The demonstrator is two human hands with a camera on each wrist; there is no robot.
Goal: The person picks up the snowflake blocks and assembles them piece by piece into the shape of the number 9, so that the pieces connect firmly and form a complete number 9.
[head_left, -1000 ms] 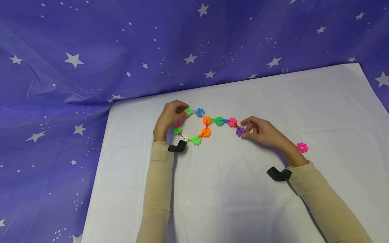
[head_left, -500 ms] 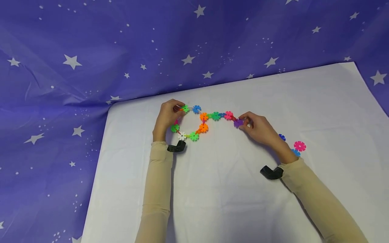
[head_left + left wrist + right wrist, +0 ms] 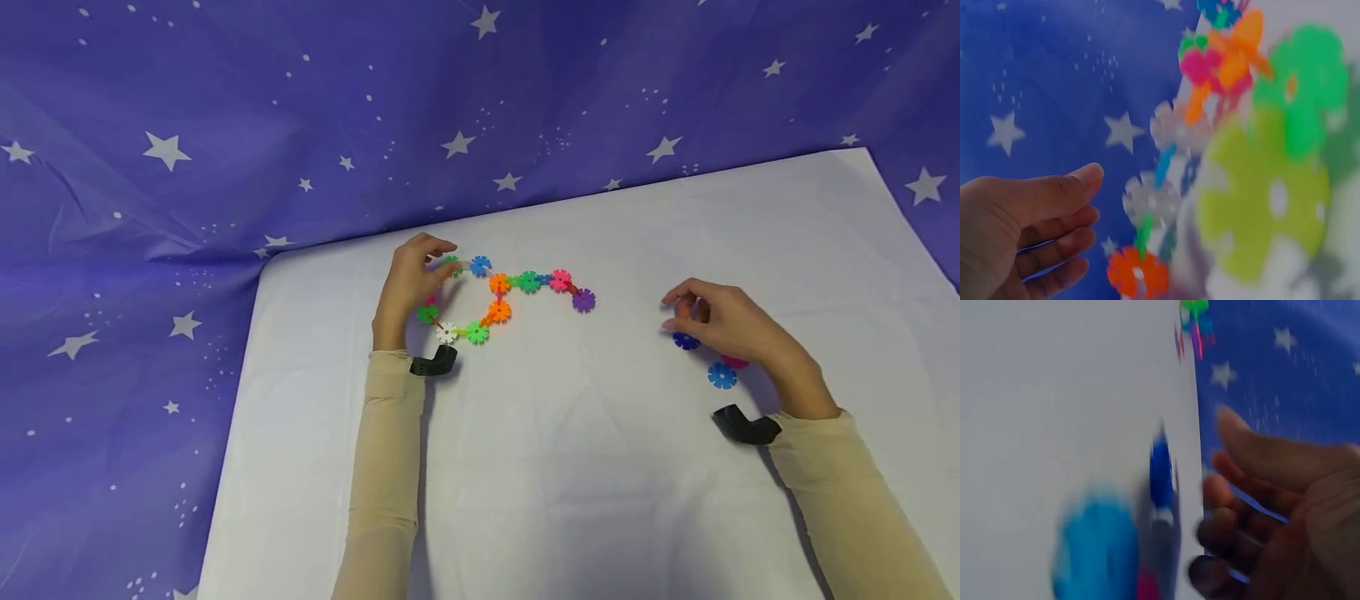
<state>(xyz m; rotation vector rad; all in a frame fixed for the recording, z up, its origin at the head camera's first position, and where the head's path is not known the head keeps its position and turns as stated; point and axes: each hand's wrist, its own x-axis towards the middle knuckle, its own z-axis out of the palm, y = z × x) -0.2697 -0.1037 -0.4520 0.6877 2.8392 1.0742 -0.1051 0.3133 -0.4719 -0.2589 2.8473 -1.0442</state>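
Notched plastic snowflake discs, joined into a loop with a tail to the right, lie on the white table. The tail runs through a teal-green disc (image 3: 529, 282) and a pink disc (image 3: 560, 280) to a purple disc (image 3: 584, 301). At the loop's left side is my left hand (image 3: 406, 287), fingers parted, partly covering a green disc (image 3: 452, 266); the left wrist view shows nothing between its thumb and fingers. Farther right, my right hand (image 3: 731, 321) hovers with loosely bent fingers over a dark blue disc (image 3: 686, 341). It appears to hold nothing.
Beside the right hand lie a loose light blue disc (image 3: 722, 376) and a pink disc (image 3: 736, 362), partly hidden by that hand. A purple star-printed cloth (image 3: 375, 108) hangs behind the table's far edge. Each wrist carries a black mount (image 3: 435, 362).
My right hand has let go of the purple disc and moved right to the loose discs. The left thumb and fingers have spread off the green disc. The linked discs stay on the table.
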